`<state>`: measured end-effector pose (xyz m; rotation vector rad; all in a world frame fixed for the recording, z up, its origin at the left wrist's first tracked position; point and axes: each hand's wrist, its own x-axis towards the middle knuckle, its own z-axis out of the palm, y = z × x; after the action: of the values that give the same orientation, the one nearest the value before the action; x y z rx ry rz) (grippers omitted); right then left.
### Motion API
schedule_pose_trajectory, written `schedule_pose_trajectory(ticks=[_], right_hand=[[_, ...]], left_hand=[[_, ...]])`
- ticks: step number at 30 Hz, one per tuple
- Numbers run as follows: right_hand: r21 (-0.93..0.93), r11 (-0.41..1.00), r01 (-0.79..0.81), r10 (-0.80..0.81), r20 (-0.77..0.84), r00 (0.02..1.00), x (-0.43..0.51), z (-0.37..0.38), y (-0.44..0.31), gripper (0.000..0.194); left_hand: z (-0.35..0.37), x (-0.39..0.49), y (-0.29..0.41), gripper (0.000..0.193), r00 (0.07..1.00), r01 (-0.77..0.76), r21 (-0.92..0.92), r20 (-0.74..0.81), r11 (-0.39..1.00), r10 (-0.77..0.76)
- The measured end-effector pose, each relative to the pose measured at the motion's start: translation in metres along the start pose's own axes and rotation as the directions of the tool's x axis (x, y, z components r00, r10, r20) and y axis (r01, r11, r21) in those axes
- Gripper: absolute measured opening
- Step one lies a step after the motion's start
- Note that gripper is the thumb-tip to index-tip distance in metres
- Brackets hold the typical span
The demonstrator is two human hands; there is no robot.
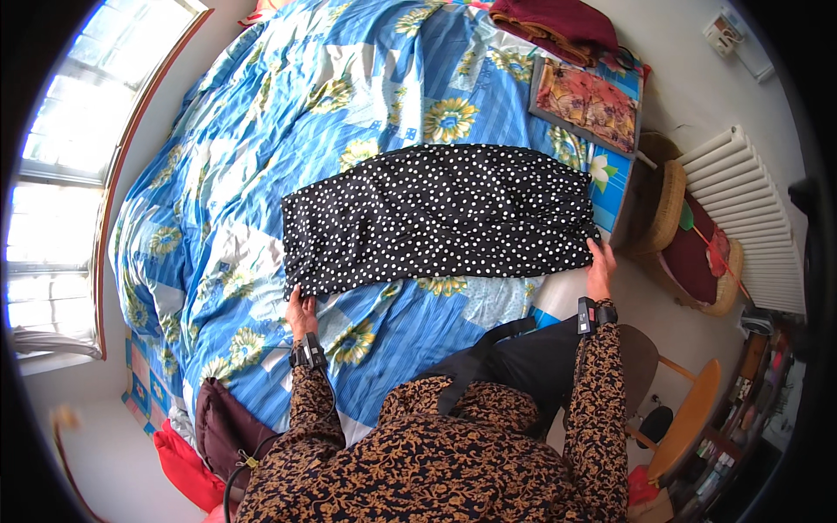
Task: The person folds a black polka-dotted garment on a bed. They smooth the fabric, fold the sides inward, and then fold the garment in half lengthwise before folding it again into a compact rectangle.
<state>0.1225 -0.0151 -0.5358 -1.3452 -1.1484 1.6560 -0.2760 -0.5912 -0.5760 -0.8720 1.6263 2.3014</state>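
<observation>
A black fabric piece with white polka dots (438, 216), perhaps a folded garment, lies spread in a long, roughly rectangular shape on the bed. Soft wrinkles run across its middle. At its near left corner, my left hand (301, 317) pinches the edge between thumb and fingers. My right hand (600, 269) grips the near right corner, by the side of the bed. Underneath is a rumpled blue and white quilt (451, 121) with yellow flowers. The fabric's underside and my fingertips beneath it are hidden.
A folded maroon blanket (556, 26) and a floral cushion pad (588, 101) lie at the far right of the bed. Beyond that edge stand a wicker chair (667, 209) and a white radiator (752, 209). Dark purple cloth (229, 425) sits at my left.
</observation>
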Motion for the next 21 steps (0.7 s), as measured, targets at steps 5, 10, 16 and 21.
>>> schedule_pose_trajectory(ticks=[5, 10, 16, 21], right_hand=[[-0.041, 0.999, -0.021, 0.021, 0.004, 1.0, 0.003, -0.003, -0.006, 0.036], [0.041, 0.999, 0.018, -0.017, -0.033, 0.999, 0.023, -0.006, 0.0, 0.037], [-0.28, 0.925, 0.257, -0.294, -0.101, 0.95, 0.026, -0.006, 0.017, 0.04], [-0.037, 0.968, 0.248, -0.251, -0.129, 0.959, 0.022, 0.003, 0.024, 0.047]], left_hand=[[0.0, 0.0, 0.005, 0.015, 0.989, -0.058, 0.088, -0.13, 0.994, 0.069], [0.001, -0.001, 0.023, 0.017, 0.96, -0.274, 0.163, -0.021, 0.948, 0.281], [-0.045, 0.025, 0.017, 0.046, 0.843, -0.459, 0.841, 0.31, 0.286, 0.44], [-0.039, 0.014, -0.006, 0.063, 0.94, -0.278, 0.292, 0.279, 0.915, 0.196]])
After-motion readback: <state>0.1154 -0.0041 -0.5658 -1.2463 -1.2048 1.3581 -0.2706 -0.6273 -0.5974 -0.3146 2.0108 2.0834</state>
